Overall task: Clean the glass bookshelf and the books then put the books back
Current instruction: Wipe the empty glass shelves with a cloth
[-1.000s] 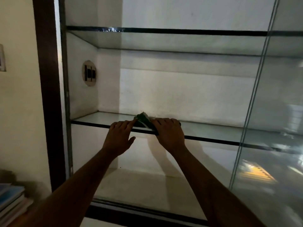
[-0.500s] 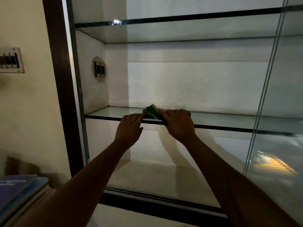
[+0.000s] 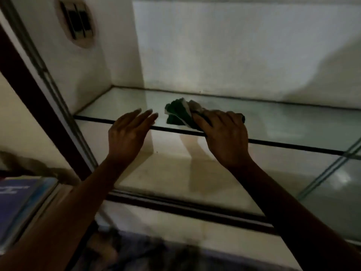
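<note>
1. I look into a dim cabinet with a white back wall and a dark wooden frame on its left side.
2. The glass shelf is a flat pane with a dark front edge that runs from left to right; below it lies the pale cabinet floor.
3. On the left inner wall I see a round plate with dark switches.
4. Outside the cabinet, at the lower left, books lie in a stack with a blue cover on top.
5. The green and white cloth lies crumpled on the shelf near the front edge. Its long axis goes roughly along this edge, and its free end points left and a little toward the back.
6. My right hand grips the cloth with curled fingers and holds it down on the glass.
7. My left hand has straight fingers, close together, reaching over the front edge just beside the cloth and apart from it; I cannot tell if they touch the glass.
</note>
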A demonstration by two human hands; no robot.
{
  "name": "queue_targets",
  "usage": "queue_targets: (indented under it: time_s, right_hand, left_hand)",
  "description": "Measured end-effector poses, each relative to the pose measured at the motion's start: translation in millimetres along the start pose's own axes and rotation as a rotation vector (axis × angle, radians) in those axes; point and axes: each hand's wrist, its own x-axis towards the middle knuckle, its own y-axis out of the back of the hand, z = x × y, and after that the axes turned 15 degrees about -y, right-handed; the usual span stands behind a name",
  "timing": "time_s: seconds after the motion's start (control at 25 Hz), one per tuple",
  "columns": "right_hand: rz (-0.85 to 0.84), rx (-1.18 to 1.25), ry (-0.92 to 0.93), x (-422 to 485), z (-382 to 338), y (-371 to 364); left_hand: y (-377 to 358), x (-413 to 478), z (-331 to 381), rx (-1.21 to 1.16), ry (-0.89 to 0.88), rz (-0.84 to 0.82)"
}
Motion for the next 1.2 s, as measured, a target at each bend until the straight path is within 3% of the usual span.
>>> queue_targets:
  time_s: [0.4,0.56,0.68,0.84,0.92,1.0,1.12,1.2]
  right_hand:
    - [-0.228,0.136,-0.18,0,-6,18]
    - [-0.456,0.148,-0.253,13,-8,34]
    - [-0.722,0.225,-0.276,25,-5,53]
    - [-0.871,0.373,-0.338,60,0,61]
    - [-0.935,0.319,-0.201,72,-2,57]
    - [-1.04,0.239,-0.147,72,-3,51]
    - [-1.09,0.209,-0.259,70,-4,44]
    - [-1.137,0.219,-0.306,79,-2,41]
  left_hand:
    - [27,10,-2,-0.241,0.143,-0.253]
    - [47,14,0,-0.438,0.215,-0.56]
    - [60,29,-9,-0.582,0.228,-0.802]
    - [72,47,-15,-0.681,0.312,-0.942]
    - [83,59,-15,-0.736,0.331,-1.01]
    - [99,85,-20,-0.724,0.275,-0.845]
    - [139,135,-41,-0.69,0.239,-0.516]
    - [169,160,-51,-0.687,0.195,-0.458]
